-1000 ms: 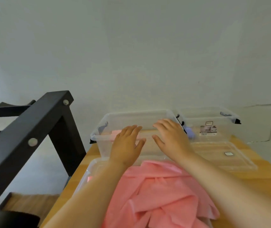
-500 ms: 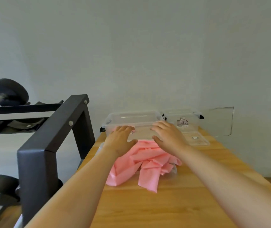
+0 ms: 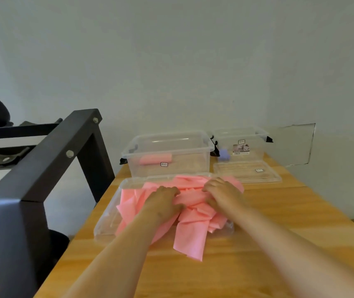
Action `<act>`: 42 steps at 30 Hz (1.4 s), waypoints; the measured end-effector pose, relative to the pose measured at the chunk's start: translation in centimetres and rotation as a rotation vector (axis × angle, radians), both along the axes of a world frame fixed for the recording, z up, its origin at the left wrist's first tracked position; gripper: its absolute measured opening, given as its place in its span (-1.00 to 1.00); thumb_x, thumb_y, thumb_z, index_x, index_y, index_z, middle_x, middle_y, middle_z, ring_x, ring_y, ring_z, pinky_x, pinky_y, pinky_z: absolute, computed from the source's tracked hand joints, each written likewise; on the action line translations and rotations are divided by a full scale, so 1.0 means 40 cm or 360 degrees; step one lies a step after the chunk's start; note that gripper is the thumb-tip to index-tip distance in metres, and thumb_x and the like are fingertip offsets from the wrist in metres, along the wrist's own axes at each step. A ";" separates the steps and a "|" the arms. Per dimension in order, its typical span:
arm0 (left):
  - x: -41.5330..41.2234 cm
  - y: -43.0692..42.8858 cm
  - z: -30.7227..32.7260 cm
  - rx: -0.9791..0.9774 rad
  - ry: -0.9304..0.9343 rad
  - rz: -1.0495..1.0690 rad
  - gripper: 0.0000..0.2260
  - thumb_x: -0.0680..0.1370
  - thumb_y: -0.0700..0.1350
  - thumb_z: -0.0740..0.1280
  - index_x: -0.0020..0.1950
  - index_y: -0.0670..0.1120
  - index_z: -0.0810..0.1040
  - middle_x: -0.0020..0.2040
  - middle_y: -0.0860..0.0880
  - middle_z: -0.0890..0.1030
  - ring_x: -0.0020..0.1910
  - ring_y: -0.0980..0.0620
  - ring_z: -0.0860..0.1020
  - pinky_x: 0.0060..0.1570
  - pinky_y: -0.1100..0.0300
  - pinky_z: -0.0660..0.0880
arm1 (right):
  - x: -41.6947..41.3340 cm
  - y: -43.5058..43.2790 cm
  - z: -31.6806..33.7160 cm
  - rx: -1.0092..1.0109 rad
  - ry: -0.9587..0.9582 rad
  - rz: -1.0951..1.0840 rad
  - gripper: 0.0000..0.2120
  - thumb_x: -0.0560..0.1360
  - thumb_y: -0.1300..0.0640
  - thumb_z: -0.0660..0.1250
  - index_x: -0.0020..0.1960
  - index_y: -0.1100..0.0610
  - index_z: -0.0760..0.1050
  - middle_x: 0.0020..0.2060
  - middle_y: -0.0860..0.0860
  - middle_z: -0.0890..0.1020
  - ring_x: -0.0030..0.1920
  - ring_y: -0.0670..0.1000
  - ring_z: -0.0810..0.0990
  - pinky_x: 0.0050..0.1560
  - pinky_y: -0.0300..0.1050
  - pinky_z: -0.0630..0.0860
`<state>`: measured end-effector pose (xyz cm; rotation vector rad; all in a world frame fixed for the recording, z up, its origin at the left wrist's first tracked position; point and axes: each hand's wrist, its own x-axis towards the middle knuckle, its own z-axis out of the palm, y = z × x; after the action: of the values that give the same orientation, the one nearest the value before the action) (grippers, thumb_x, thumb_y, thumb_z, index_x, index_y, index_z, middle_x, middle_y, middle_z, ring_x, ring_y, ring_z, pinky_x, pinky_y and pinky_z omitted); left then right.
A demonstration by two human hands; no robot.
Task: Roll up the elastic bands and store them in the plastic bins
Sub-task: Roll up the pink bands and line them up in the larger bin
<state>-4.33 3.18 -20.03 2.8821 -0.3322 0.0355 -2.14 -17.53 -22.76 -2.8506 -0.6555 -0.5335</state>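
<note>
Left hand [image 3: 163,199], right hand [image 3: 222,195] back from bin [image 3: 168,148], gripping pink band [image 3: 192,237].

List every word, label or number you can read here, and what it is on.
No text is legible.
Front sticker on the left bin: blurred.
Top sticker and picture label on the right bin: blurred.
Lid sticker on the flat lid: too small.
</note>
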 end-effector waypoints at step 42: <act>0.173 -0.044 0.330 -0.0782 -0.0184 -0.0166 -0.92 0.50 -0.21 0.44 -0.21 -0.13 0.63 -0.32 0.06 0.60 -0.32 0.17 0.50 -0.24 0.30 0.41 | 0.036 -0.122 0.393 0.0732 0.0187 -0.0078 -0.70 0.55 -0.06 0.31 -0.19 0.13 0.61 -0.29 0.08 0.65 -0.31 0.02 0.55 -0.22 -0.05 0.46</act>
<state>2.59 1.42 -6.82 2.3782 -0.4265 0.2324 -0.70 -22.41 -7.03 -2.4459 -0.3823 -0.4501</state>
